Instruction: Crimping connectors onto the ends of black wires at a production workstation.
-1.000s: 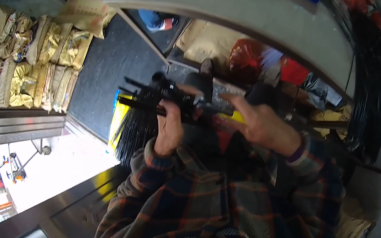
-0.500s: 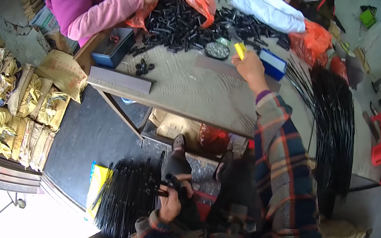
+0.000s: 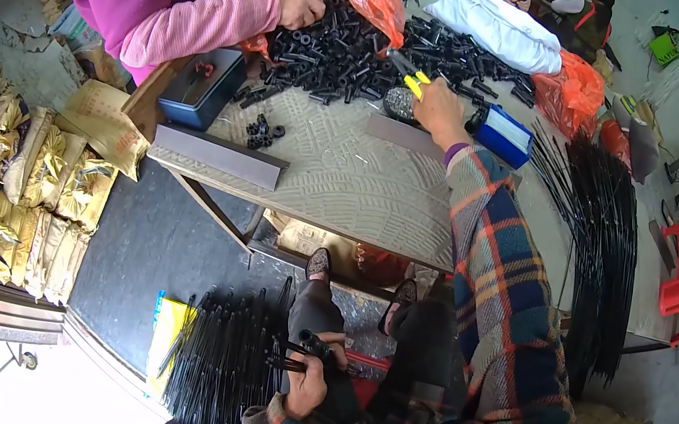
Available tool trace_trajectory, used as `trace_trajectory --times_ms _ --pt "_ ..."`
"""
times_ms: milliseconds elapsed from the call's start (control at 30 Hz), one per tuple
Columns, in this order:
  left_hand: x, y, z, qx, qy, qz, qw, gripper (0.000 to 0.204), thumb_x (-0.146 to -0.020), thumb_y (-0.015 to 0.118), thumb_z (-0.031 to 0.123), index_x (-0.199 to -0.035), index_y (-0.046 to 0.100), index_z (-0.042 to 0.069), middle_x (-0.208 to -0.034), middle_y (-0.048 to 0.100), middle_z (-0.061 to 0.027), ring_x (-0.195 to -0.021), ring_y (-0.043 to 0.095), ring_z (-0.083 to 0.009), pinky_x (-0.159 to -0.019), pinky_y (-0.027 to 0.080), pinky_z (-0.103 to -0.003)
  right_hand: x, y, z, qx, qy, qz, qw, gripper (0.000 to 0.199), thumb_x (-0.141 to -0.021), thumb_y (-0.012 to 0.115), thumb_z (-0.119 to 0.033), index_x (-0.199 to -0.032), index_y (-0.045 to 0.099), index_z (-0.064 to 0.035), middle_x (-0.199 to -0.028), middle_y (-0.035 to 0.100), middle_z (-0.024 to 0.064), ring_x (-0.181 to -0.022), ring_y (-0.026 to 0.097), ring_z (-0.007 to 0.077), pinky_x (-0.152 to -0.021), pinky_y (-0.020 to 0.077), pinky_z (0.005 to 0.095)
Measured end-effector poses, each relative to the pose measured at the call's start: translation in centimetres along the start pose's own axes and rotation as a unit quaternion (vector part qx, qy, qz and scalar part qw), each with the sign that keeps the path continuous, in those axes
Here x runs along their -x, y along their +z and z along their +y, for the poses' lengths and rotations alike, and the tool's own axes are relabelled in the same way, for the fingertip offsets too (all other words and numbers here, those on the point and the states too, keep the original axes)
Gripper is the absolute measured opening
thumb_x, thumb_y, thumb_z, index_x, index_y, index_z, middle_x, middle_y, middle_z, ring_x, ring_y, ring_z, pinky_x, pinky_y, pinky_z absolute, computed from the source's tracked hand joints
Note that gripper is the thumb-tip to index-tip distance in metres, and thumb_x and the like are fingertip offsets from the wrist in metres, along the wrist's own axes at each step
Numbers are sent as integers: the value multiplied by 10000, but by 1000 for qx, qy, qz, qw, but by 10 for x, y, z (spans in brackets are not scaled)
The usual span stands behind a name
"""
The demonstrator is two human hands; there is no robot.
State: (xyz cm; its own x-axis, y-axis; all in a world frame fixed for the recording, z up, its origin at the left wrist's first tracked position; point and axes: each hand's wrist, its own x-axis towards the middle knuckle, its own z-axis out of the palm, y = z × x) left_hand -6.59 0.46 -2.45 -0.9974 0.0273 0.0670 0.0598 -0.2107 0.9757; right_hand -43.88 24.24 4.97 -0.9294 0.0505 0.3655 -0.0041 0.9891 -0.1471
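While left hand (image 3: pixel 311 378) grip clamps black rod bundle (image 3: pixel 292 352), right hand (image 3: pixel 438 108) grip closes on yellow-handled pliers (image 3: pixel 407 79).

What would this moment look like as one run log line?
left hand: holds bundle of black rods at lap | right hand: on table, at yellow-handled pliers | co-worker's hand: in black parts pile

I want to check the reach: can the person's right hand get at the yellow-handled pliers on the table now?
Probably yes. The right hand already lies beside the yellow-handled pliers on the table, and nothing stands between them.
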Motion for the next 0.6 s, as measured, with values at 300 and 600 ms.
trace_trajectory --times_ms 300,600 --pt "2 -3 17 91 8 36 995 574 -969 284 434 -1032 555 -68 -866 601 -143 -779 592 -203 -740 478 -334 9 -27 -4 -159 28 56 985 287 -761 686 -265 -866 636 -3 -805 620 166 -763 635 324 -658 489 419" --pt "5 9 68 91 -10 -21 996 692 -908 326 591 -990 527 -66 -682 533 -99 -606 508 -160 -579 408 -283 289 -106 -61 -782 -102 -125 602 156 -712 747 -45 -791 625 11 -940 559 109 -783 555 160 -650 463 271"
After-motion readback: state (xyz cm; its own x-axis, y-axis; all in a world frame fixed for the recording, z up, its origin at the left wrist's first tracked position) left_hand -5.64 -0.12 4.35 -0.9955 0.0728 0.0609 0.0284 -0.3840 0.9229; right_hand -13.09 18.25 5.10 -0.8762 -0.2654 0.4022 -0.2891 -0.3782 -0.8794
